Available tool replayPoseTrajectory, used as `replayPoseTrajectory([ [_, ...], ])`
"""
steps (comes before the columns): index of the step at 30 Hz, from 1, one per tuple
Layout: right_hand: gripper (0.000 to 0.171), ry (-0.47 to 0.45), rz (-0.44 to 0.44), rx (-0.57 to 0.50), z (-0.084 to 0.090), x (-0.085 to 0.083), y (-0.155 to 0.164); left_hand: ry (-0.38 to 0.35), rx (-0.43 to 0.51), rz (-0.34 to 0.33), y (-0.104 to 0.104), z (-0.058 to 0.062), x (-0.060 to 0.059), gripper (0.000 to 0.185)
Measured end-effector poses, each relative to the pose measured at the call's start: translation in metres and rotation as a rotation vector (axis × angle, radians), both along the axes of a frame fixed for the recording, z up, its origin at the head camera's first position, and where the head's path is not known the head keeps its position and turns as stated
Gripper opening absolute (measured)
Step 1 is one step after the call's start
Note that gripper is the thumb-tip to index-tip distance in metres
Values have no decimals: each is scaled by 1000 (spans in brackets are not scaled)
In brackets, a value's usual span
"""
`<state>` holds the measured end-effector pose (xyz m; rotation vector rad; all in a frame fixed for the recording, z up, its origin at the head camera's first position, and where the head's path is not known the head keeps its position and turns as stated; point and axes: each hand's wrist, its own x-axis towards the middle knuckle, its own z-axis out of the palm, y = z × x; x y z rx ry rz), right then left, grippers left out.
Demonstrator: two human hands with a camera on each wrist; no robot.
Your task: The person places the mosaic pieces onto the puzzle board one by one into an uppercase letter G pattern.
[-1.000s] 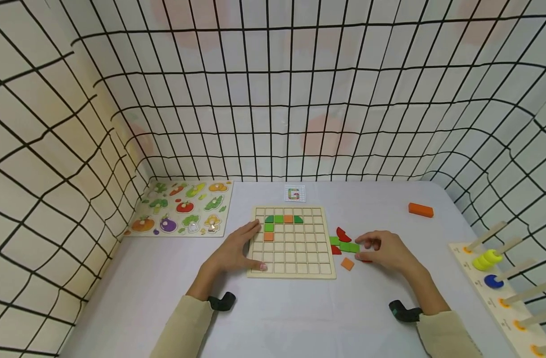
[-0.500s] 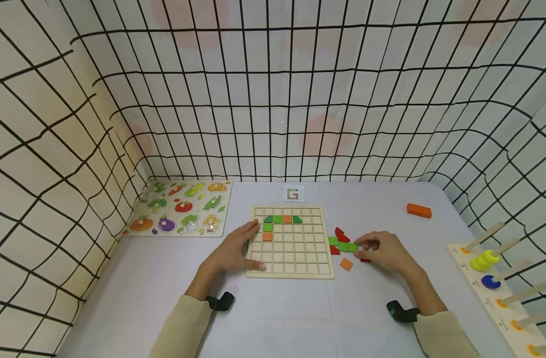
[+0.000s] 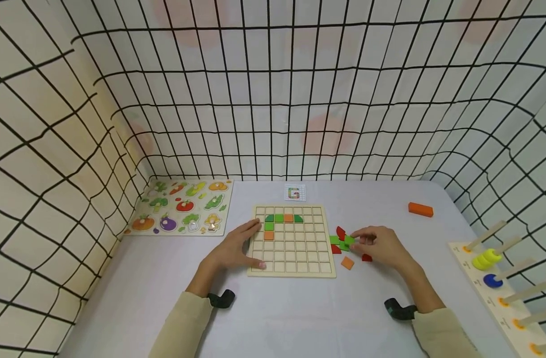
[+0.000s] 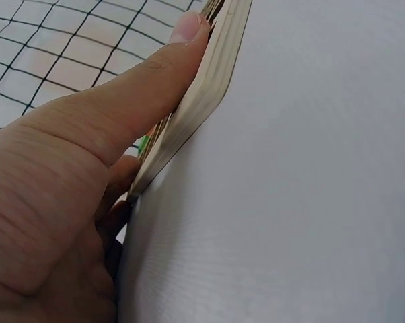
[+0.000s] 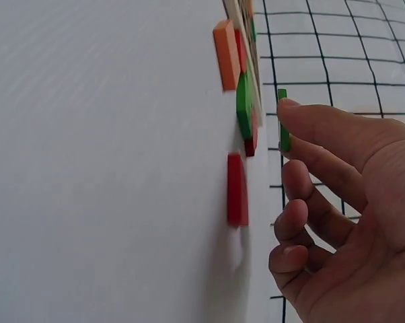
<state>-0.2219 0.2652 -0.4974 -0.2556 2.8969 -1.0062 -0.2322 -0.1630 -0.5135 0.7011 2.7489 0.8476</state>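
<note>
My right hand (image 3: 382, 244) pinches a green square tile (image 5: 284, 142) between thumb and forefinger, raised off the table in the right wrist view. Below it lie other green tiles (image 3: 334, 239), red pieces (image 3: 341, 232) and an orange square tile (image 3: 347, 263). A single red piece (image 5: 237, 190) sits closer to the wrist. Against the left side of the wooden grid board (image 3: 295, 256) rests my left hand (image 3: 232, 248), thumb on its top near the front corner, fingers along the edge. Green and orange pieces (image 3: 279, 218) fill a row and part of a column in the board's upper left.
Behind the board is a small card (image 3: 295, 193) with a coloured G pattern. A vegetable puzzle board (image 3: 176, 208) lies at left, an orange block (image 3: 420, 209) at back right. A pegged board (image 3: 492, 288) with yellow and blue rings stands far right. Black netting (image 3: 290, 104) surrounds the table.
My right hand has taken hold of the green tile at the right end of the pile and lifted it slightly leftward, uncovering the red piece. The left hand stays on the board.
</note>
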Motion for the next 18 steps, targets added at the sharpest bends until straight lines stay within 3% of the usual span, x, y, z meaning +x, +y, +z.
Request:
replayPoseTrajectory([
  [10,28,-9,62,-62,14,-7,-39,-5,4,-12,0,-1,0,116],
  [18,25,-9,108,-117,14,-9,-71,-4,4,-13,0,1,1,115],
])
